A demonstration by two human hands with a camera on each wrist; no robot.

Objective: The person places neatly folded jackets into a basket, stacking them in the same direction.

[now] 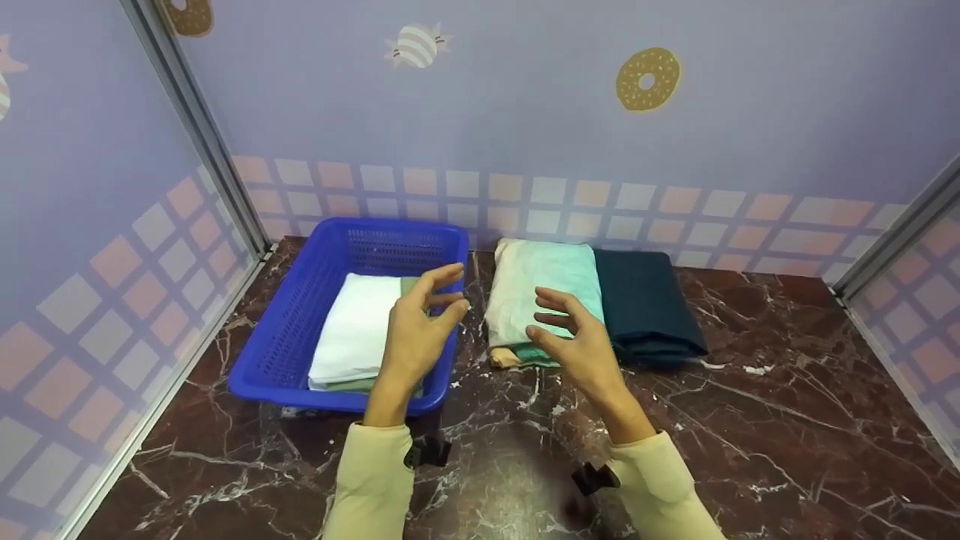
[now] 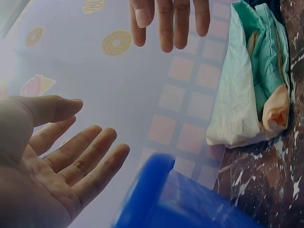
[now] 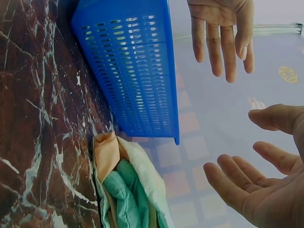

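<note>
My left hand (image 1: 418, 322) hovers over the right side of a blue plastic basket (image 1: 281, 330), its fingers loosely bent around nothing. Inside the basket lies a folded white cloth (image 1: 356, 322) with green fabric (image 1: 409, 286) showing at its edge. In front of a folded pale mint and cream cloth (image 1: 536, 262), my right hand (image 1: 585, 349) is held in the air with relaxed fingers and nothing in them. The right wrist view shows the mint cloth's layered end (image 3: 123, 190), with teal and peach folds. The two palms face each other, apart.
A folded dark navy cloth (image 1: 649, 300) lies against the right side of the mint cloth. All stand on a dark red marbled tabletop (image 1: 780, 420). Printed panels (image 1: 525, 112) enclose the back and both sides, with metal posts (image 1: 217, 150) at the corners.
</note>
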